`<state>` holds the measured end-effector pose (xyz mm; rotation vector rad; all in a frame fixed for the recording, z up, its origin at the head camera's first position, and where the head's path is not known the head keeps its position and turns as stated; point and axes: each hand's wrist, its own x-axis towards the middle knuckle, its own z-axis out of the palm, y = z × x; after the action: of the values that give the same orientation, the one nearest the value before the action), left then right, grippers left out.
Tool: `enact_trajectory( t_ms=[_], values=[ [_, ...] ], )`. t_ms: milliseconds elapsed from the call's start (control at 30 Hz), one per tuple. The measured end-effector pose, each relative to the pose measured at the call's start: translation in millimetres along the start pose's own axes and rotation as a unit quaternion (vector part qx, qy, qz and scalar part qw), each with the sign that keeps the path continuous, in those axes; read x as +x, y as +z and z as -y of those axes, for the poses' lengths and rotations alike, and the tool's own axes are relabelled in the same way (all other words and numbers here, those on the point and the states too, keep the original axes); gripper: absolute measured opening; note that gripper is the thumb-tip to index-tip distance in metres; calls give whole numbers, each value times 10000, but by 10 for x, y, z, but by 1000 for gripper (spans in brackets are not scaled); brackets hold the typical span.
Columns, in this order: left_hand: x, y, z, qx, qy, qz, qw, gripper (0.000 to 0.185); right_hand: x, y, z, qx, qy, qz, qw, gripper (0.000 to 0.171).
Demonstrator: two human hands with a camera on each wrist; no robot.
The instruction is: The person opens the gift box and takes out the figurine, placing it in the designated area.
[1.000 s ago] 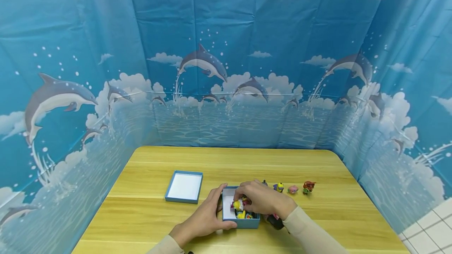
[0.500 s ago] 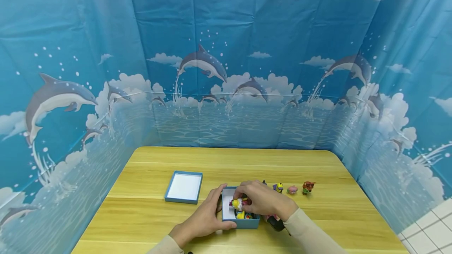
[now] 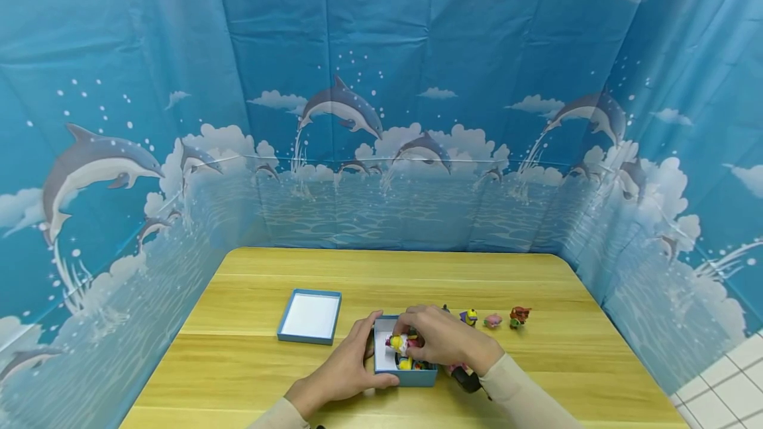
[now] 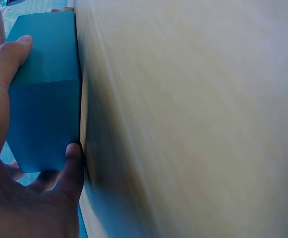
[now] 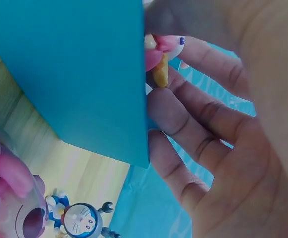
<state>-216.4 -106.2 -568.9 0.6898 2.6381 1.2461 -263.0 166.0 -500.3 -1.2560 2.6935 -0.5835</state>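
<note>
An open blue box (image 3: 414, 380) with a white inside stands near the front of the table. My left hand (image 3: 348, 364) grips its left side, thumb at the front wall and fingers round the back, as the left wrist view also shows. Over the box, my right hand (image 3: 444, 335) pinches a small toy figurine (image 3: 397, 344) with a yellow head and white and pink parts. Its lower end is partly hidden by the box wall (image 5: 84, 74) in the right wrist view. Beneath it in the box lie other yellow and dark figurines (image 3: 405, 364).
The box lid (image 3: 310, 314) lies inside up at the left. Behind the right hand stand a yellow figurine (image 3: 469, 317), a pink one (image 3: 493, 320) and a brown one (image 3: 520, 317). A pink toy (image 5: 15, 193) and a blue cat figurine (image 5: 82, 219) are beside the box.
The figurine in my right hand has shifted slightly to the left and tilted over the box. The left hand keeps its hold on the box.
</note>
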Motion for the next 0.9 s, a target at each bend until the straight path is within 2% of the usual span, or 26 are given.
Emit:
enact_trajectory(
  t_ms=[533, 900],
  values=[
    [3, 0, 1, -22, 8, -3, 10000, 127, -42, -16, 30, 273, -25, -121, 9996, 23],
    [10, 7, 21, -25, -30, -4, 10000, 127, -50, -20, 42, 344, -326, -387, 9981, 26]
  ],
)
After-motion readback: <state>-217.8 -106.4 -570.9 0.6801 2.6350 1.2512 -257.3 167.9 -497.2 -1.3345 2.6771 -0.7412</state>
